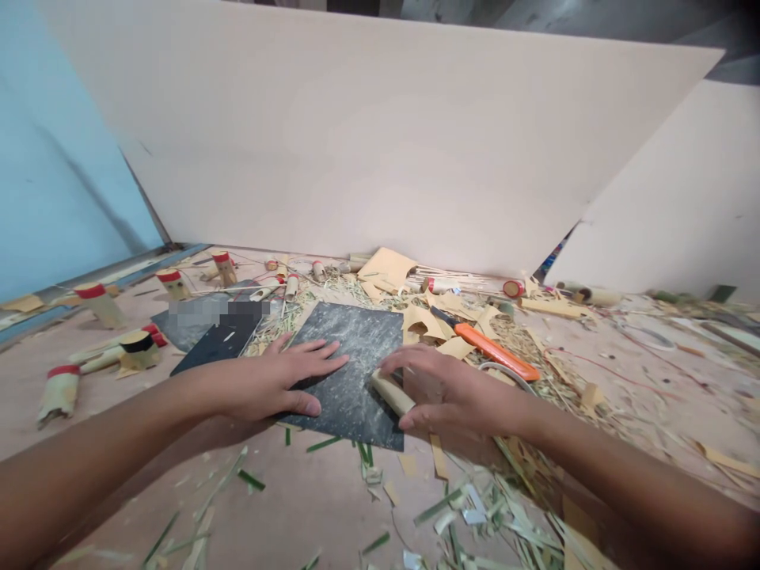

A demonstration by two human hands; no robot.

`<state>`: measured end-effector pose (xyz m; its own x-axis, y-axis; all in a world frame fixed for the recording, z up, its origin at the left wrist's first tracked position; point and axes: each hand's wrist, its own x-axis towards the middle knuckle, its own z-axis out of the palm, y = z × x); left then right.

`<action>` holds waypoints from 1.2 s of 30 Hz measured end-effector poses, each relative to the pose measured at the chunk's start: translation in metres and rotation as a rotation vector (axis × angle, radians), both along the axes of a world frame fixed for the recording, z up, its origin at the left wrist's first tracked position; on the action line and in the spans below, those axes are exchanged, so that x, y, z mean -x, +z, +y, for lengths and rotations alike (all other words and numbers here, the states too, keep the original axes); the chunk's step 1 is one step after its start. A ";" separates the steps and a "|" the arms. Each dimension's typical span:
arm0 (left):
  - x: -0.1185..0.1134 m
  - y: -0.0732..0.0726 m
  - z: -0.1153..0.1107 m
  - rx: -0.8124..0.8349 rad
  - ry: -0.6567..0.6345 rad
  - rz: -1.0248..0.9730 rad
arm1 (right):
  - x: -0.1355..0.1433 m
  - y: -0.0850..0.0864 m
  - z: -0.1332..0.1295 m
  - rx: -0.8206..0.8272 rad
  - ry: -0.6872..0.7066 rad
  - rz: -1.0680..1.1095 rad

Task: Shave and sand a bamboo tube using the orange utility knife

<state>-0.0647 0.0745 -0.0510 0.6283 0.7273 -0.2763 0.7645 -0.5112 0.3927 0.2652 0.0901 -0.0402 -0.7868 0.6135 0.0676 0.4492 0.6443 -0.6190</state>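
A dark, speckled sheet (356, 356) lies on the work surface in front of me. My left hand (285, 380) rests flat on its left part with the fingers spread. On the sheet's right side, my right hand (439, 388) curls its fingers and thumb around a short pale bamboo tube (392, 396), which lies tilted on the sheet. An orange-handled cutter (495, 352) rests just beyond my right hand, on scraps of tan paper (454, 347).
Several bamboo pieces with red ends (100, 305) are at the left, near one with a black top (138, 348). A black flat piece (219, 340) lies beside them. Shavings (511, 522) litter the surface. A large pale board (380, 142) rises behind.
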 end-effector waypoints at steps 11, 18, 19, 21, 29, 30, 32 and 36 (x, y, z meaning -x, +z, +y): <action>0.001 -0.002 0.000 -0.015 0.002 -0.015 | 0.018 -0.011 -0.010 -0.154 -0.085 -0.027; -0.001 0.002 -0.001 0.008 0.003 0.001 | 0.022 -0.013 -0.014 -0.180 0.039 -0.023; -0.001 0.002 -0.001 0.009 0.002 0.000 | 0.021 -0.013 -0.014 -0.196 -0.015 -0.032; 0.000 0.001 0.000 0.009 0.006 0.002 | 0.021 -0.014 -0.012 -0.254 -0.236 -0.049; -0.002 0.003 -0.001 0.019 0.018 0.024 | 0.023 -0.015 -0.015 -0.242 -0.165 -0.044; -0.002 0.003 -0.001 0.020 0.020 0.029 | 0.021 -0.015 -0.013 -0.280 -0.257 -0.059; -0.002 0.003 -0.001 0.013 0.011 0.026 | 0.019 -0.015 -0.011 -0.285 -0.252 -0.050; -0.002 0.002 -0.001 0.004 0.009 -0.001 | 0.019 -0.016 -0.008 -0.226 -0.028 -0.069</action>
